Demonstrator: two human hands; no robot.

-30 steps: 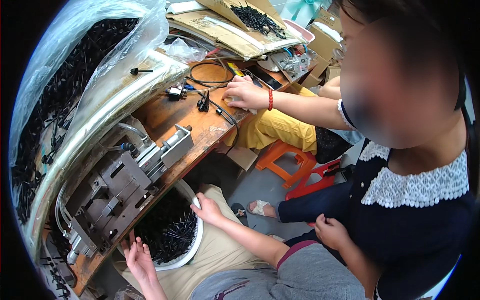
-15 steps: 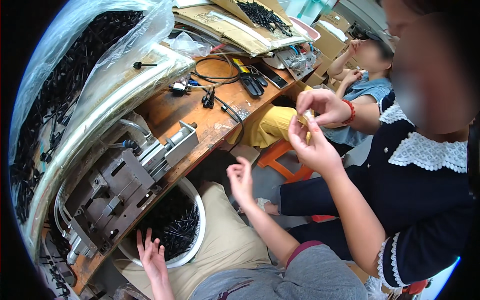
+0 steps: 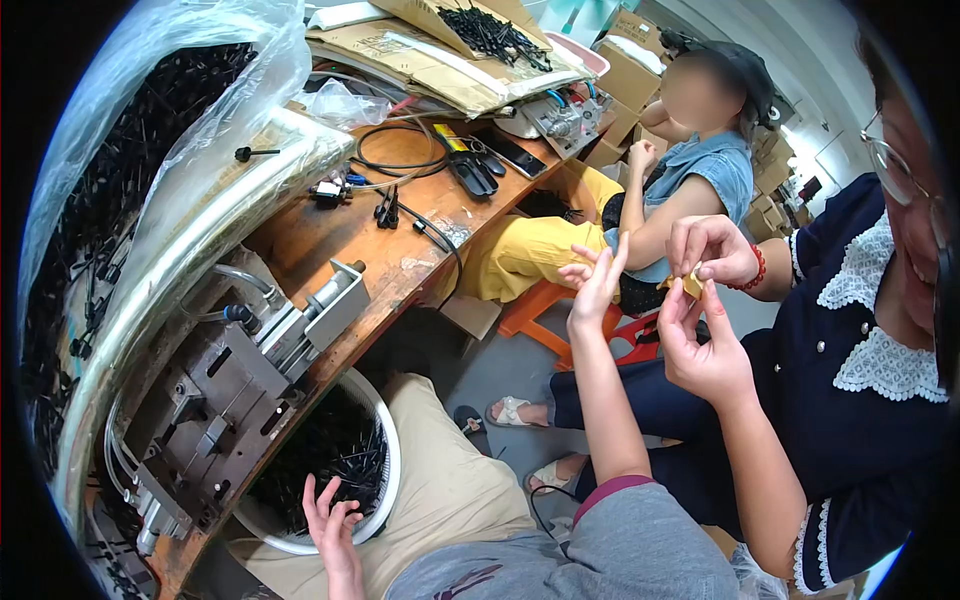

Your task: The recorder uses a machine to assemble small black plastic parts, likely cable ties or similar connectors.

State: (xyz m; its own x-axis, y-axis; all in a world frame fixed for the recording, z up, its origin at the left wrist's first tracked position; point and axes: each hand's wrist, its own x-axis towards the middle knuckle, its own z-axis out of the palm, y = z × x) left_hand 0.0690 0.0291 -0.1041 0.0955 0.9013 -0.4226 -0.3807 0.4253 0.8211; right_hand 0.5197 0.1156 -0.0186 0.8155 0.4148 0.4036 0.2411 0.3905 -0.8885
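My left hand [image 3: 333,522] hovers palm up over the near rim of a white basket [image 3: 392,455] on my lap, its fingers loosely apart and holding nothing. Thin black plastic parts [image 3: 355,470] fill the basket. My right hand [image 3: 600,285] is raised at the right, fingers spread and bare, just left of a co-worker's hands [image 3: 710,340]. Those hands pinch a small yellowish piece [image 3: 690,284], mostly covered by the fingers. Left of the basket, a metal fixture with a pneumatic cylinder [image 3: 328,295] lies on the wooden bench [image 3: 400,250]; neither of my hands touches it.
A large plastic-lined heap of black parts [image 3: 110,180] takes up the left side. On the bench are cutters [image 3: 470,172], a phone [image 3: 518,152] and a cable [image 3: 440,235]. Cardboard [image 3: 420,65] lies behind. Another seated person [image 3: 700,190] is beyond the co-worker.
My right hand has risen away and to the right, towards the co-worker's hands. My left hand has shifted slightly right. The co-worker's hands appear lower and farther right.
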